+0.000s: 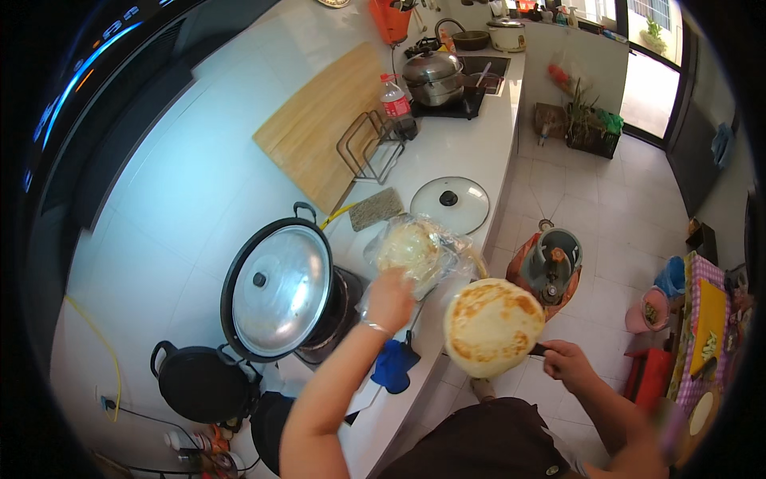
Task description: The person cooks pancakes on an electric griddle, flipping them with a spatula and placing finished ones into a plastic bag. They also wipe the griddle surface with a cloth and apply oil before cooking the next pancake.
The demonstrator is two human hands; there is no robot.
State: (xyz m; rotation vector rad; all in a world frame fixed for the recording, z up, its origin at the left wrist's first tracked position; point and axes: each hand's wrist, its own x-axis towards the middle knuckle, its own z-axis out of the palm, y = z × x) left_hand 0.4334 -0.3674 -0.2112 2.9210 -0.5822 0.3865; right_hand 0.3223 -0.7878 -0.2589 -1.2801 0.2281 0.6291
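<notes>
My right hand [565,365] grips the dark handle [540,349] of a utensil, perhaps a spatula, mostly hidden under a round flatbread [495,326]. The flatbread is pale with browned patches and hangs past the counter's front edge. My left hand [390,300] holds the near edge of a clear plastic bag [446,254] on the counter; its fingertips are partly hidden. Pale flatbread [410,246] shows through the bag. Left of my left hand, a large wok [226,299] with a domed metal lid [281,290] sits on a gas stove [341,317].
A glass lid [450,205] and a grey scouring pad [376,209] lie beyond the bag. A blue cloth [395,365] rests near the counter edge. A black pan [203,383] stands at the left. On the floor is a gas cylinder [553,263]. A checkered table [706,269] stands at the right.
</notes>
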